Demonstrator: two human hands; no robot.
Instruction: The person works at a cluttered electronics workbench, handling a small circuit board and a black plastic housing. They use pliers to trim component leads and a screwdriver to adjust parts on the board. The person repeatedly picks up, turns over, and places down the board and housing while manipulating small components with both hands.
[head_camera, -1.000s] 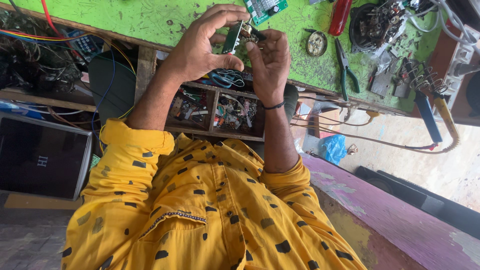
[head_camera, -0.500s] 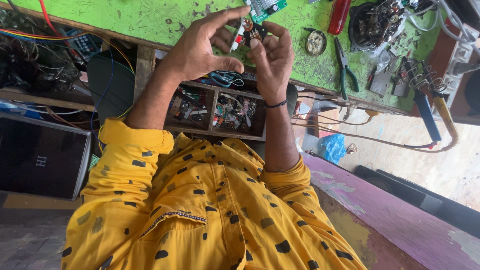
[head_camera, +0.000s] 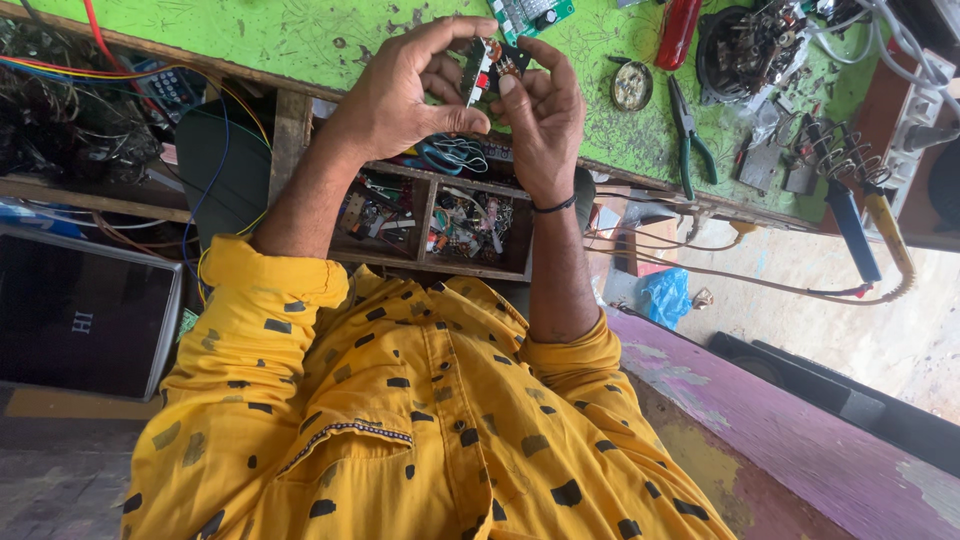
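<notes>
Both my hands are raised together over the front edge of a green workbench (head_camera: 300, 35). A small dark circuit board (head_camera: 480, 68) with red and orange parts is pinched between them. My left hand (head_camera: 400, 95) grips it with thumb and curled fingers from the left. My right hand (head_camera: 540, 115), with a black band on its wrist, touches the board's right side with thumb and fingertips. My yellow spotted shirt fills the lower part of the view.
Below the hands is a wooden drawer tray (head_camera: 425, 255) holding several small electronic parts. On the bench lie a green circuit board (head_camera: 530, 14), a round tin (head_camera: 632, 85), pliers (head_camera: 688, 135) and a red handle (head_camera: 678, 30). Tangled wires (head_camera: 70, 120) sit left, above a dark screen (head_camera: 80, 320).
My left fingers shifted their hold on the small board, spreading briefly and then closing again. Both hands stayed in about the same place.
</notes>
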